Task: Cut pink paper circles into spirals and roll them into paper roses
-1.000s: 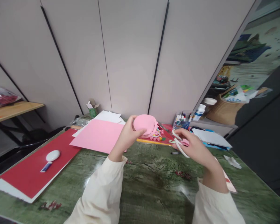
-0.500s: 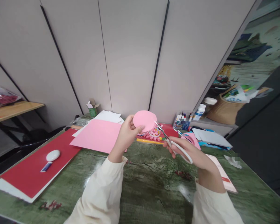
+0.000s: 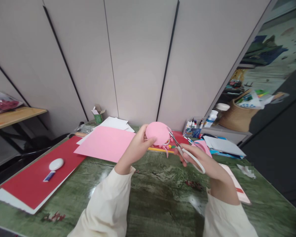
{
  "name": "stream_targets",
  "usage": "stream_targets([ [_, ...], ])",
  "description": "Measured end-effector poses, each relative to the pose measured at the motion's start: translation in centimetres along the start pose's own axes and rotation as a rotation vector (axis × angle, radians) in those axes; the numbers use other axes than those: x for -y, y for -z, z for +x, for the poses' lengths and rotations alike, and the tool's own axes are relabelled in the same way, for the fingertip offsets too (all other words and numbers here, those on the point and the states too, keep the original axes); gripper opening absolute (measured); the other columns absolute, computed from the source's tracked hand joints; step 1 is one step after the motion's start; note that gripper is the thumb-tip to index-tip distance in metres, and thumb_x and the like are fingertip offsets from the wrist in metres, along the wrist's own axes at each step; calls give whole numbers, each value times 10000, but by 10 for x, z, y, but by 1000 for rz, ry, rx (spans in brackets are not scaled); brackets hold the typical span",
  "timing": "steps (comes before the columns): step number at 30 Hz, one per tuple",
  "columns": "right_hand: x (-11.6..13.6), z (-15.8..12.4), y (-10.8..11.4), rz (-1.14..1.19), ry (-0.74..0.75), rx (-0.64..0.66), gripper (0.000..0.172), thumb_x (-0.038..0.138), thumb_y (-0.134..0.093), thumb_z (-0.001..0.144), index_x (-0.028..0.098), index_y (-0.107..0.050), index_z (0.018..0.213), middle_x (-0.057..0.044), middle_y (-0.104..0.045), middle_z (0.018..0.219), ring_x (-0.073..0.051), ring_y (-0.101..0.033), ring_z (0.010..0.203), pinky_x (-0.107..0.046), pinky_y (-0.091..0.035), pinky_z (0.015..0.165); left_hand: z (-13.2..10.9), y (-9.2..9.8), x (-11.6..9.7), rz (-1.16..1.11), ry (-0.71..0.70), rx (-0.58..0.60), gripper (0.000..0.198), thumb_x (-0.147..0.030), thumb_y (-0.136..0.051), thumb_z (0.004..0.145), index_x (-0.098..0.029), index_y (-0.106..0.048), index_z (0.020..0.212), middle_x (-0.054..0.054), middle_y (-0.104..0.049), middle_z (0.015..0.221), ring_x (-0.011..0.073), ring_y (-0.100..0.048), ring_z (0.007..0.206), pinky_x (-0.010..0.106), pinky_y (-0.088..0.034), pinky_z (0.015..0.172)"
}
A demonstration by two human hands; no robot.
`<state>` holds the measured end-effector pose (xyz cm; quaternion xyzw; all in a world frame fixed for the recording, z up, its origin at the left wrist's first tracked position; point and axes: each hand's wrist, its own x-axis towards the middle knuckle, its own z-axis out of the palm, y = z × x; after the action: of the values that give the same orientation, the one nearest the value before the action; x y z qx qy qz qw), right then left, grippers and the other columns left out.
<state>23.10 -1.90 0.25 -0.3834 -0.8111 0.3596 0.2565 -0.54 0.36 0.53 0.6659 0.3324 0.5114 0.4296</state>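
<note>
My left hand [image 3: 136, 147] pinches a round pink paper disc [image 3: 157, 132] and holds it up above the green marble table [image 3: 148, 194]. My right hand [image 3: 199, 158] grips white-handled scissors [image 3: 185, 151], fingers through the loops. The blades point up-left and meet the disc's right edge. A thin pink sliver hangs below the disc. Both arms wear cream sleeves.
A pink sheet [image 3: 105, 143] lies on a red sheet [image 3: 39, 174] at the left, with a white oval tool [image 3: 54, 165] on the red. Behind the hands are pink paper flowers on a red card, a marker box [image 3: 191, 130], a glue bottle [image 3: 210, 118], a woven basket [image 3: 236, 117] and white papers [image 3: 223, 144].
The right hand swung the scissors up from near the table to the disc's right edge. The left hand shifted the disc slightly right and down.
</note>
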Motion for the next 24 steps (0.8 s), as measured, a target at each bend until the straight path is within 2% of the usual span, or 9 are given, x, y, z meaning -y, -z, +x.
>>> stream_targets([
  [9, 7, -2, 1, -18, -7, -8, 350, 490, -359, 896, 174, -505, 860, 0, -485, 718, -117, -480, 605, -240, -389, 576, -6, -3, -11, 81, 16, 33, 285, -233, -483, 813, -182, -437, 1090, 52, -525, 1014, 157, -539, 849, 240, -485, 632],
  [15, 3, -4, 3, -27, -47, -10, 363, 502, -375, 886, 170, -514, 929, -2, -488, 723, -120, -478, 609, -233, -378, 553, -8, -1, -13, 117, 12, 39, 286, -225, -482, 816, -182, -441, 1095, 42, -527, 996, 150, -531, 844, 232, -469, 641],
  [24, 5, -8, 6, -3, -89, 2, 362, 504, -398, 876, 164, -522, 895, 7, -449, 694, -105, -434, 570, -228, -363, 518, -10, 1, -18, 176, 10, 79, 292, -225, -465, 825, -190, -436, 1113, 41, -536, 987, 152, -528, 837, 252, -452, 671],
])
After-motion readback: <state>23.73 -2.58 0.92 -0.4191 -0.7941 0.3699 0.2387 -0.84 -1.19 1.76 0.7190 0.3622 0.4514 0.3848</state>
